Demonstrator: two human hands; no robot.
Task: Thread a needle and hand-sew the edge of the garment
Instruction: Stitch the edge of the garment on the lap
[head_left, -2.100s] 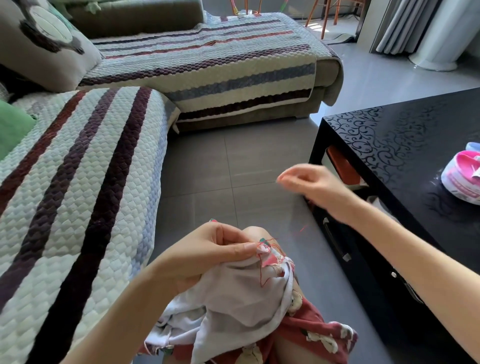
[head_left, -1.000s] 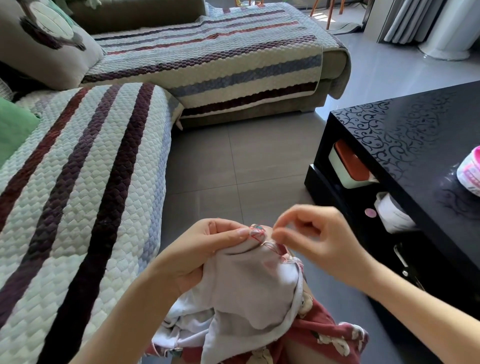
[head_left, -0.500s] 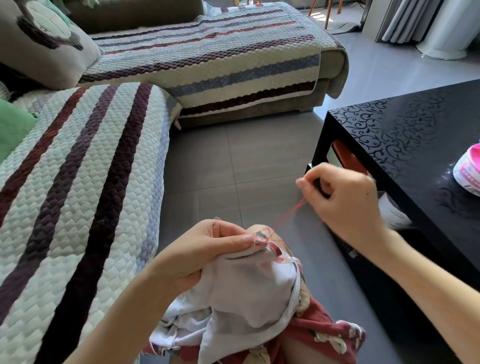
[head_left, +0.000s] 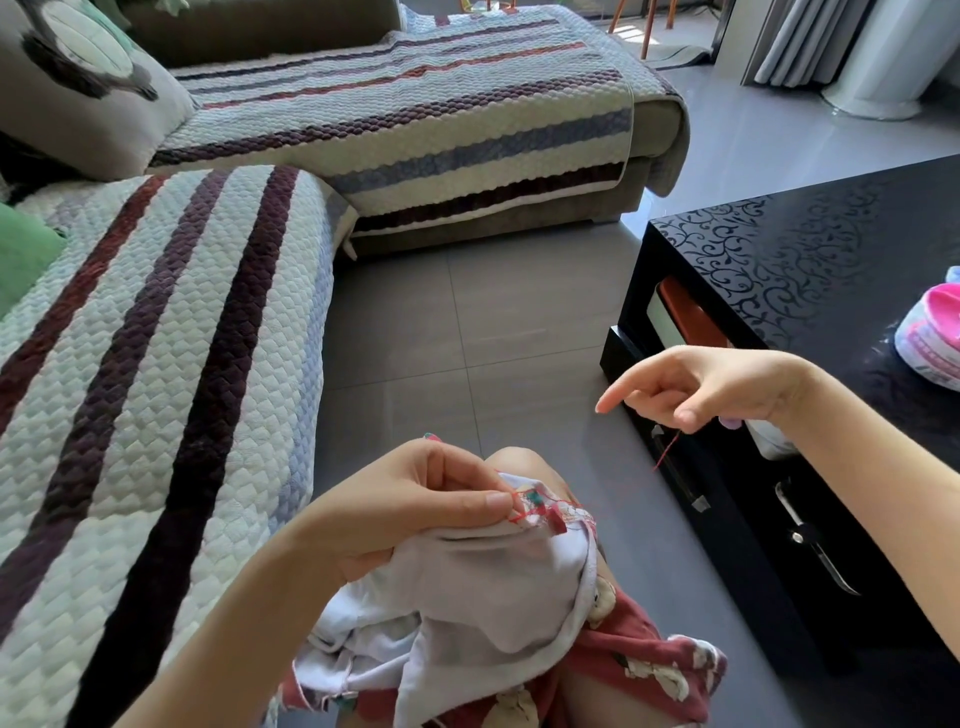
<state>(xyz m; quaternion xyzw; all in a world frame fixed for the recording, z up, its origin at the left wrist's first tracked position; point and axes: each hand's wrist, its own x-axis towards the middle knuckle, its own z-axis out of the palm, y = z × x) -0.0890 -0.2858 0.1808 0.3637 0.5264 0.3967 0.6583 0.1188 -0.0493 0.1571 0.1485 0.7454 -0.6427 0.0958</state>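
Head camera: an orange-lidded box (head_left: 685, 314) is seen on the shelf of the black table (head_left: 810, 249) just beyond the right hand (head_left: 711, 389), contents hidden. The stitched edge of the white garment (head_left: 493, 587) is pinched by the left hand (head_left: 415, 509), while red thread (head_left: 667, 449) is pinched by the right hand, index finger extended. Compared with half a second ago, the right hand is drawn farther from the left.

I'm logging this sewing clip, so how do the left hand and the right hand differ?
The left hand sits low over the knee; the right hand is raised beside the black table. The left hand pinches the white garment at its stitched edge; the right hand pinches a red thread. The right hand's index finger points out; the left hand's fingers all curl. Both pinch something.
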